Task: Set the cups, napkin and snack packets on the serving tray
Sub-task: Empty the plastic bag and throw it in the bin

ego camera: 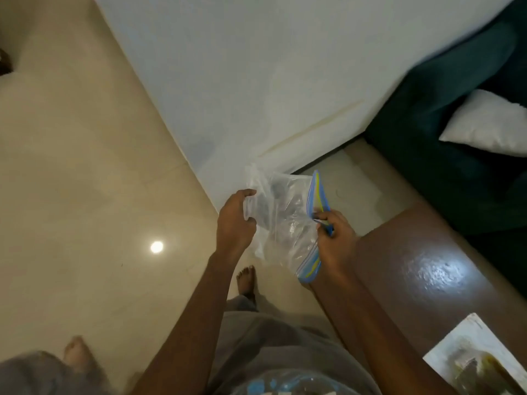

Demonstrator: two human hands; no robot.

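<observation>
A clear plastic zip bag [285,220] with a blue and yellow seal strip hangs in front of me, above the floor. My left hand [235,220] grips its crumpled closed end on the left. My right hand [336,240] pinches the blue seal edge on the right. The bag's contents are blurred and I cannot tell what is inside. A white tray-like object [473,357] with dark items shows at the bottom right, on the brown table. No cups or napkin can be made out.
A glossy brown table [422,266] stands to my right. A white bed [271,81] fills the upper middle. A dark green sofa [456,166] with a white pillow [487,124] lies at the right. Beige tiled floor [85,166] spreads left. Another plastic bag [285,386] shows at the bottom edge.
</observation>
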